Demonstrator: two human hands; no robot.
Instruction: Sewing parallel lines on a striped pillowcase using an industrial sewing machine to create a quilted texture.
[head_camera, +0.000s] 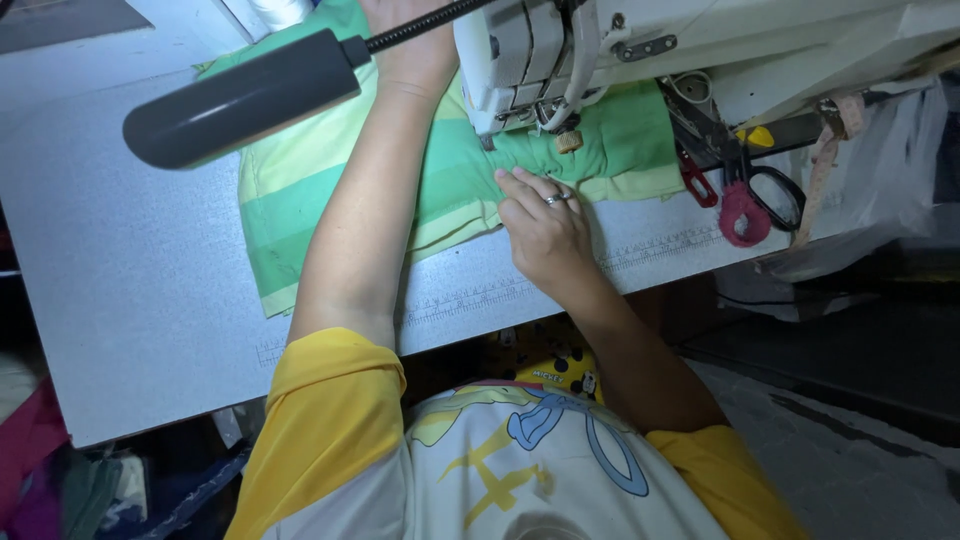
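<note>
A green and pale-yellow striped cloth (300, 190) lies on the grey sewing table (130, 290) and runs under the white sewing machine head (540, 60). My right hand (545, 225), wearing a ring, rests flat on the cloth's near edge just in front of the presser foot (567, 135), fingers pressing the fabric. My left arm reaches across the cloth; my left hand (415, 45) sits behind the machine head, mostly hidden by it and by the lamp's neck.
A dark gooseneck lamp (240, 95) hangs over the table's left. Black scissors (765, 180) and a red-handled tool (735, 205) lie right of the machine. A measuring scale runs along the table's near edge (480, 295). A clear plastic bag (880, 180) hangs at right.
</note>
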